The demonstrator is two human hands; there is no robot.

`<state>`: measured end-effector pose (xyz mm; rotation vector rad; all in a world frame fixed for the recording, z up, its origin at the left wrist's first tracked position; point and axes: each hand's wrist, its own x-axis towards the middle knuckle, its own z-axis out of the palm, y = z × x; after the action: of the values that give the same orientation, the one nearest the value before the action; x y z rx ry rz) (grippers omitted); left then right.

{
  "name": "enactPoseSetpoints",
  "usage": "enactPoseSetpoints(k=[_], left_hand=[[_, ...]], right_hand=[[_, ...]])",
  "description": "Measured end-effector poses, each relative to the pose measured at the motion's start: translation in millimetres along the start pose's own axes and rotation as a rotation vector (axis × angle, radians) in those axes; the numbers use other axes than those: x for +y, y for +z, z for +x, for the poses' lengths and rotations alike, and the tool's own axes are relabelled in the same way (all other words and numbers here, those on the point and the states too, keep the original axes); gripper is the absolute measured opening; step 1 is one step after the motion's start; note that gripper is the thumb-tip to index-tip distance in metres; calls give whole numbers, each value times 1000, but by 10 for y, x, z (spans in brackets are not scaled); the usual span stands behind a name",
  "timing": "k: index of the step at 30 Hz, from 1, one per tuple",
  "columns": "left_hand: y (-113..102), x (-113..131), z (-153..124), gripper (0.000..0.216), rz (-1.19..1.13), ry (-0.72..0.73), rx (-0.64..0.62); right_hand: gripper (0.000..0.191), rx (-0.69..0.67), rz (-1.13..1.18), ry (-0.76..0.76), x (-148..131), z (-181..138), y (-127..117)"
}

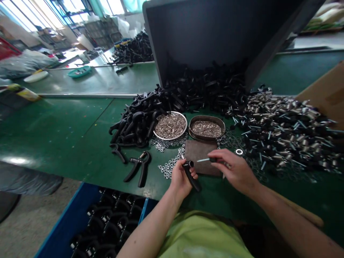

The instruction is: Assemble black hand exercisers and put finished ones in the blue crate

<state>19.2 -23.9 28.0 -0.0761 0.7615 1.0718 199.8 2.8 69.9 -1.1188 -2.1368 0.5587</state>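
My left hand (177, 180) is wrapped round a black handle (195, 184), its round open end facing up, with a small metal piece beside that end. A black knob with a thin silver threaded rod (203, 160) is pinched between the fingertips of my right hand (236, 172). The rod points left toward the handle and is apart from it. Below the rod lies a brown square pad (199, 147). Left of my left hand are loose metal nuts (168, 168) and a V-shaped black hand gripper (139, 168) with a spring at its top.
A round dish of small metal pins (171, 125) and an oval tin (206, 137) stand behind the pad. Black handles (134, 125) are heaped at the left, knobs with rods (292, 132) at the right. A blue crate (67, 218) at lower left holds several hand grippers.
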Motion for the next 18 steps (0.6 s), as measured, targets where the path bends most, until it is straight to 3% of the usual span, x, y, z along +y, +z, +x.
enactPoseSetpoints(k=[4,7,9,11,15,16,18], left_hand=[[47,-86,-43,18,28,48,8],[60,-128,-83,15,76,182,48],[58,-133,-105,17,158,292,36],[50,-126,-120,18,216,364,23],[27,-124,-128,18,200,410,55],[20,-128,-128,17,224,430,51],[4,-138,-129,17,312,470,31]], right_hand=[[19,-10,-57,-170,-272,-73,310],[23,-27,-128,-2,-298,-45,416],[36,-145,-103,235,-298,-16,423],[42,-227,-52,358,-298,0,409],[27,-74,6,105,-298,-27,415],[27,-69,50,103,-297,-38,423],[30,-156,172,248,-295,-51,426]])
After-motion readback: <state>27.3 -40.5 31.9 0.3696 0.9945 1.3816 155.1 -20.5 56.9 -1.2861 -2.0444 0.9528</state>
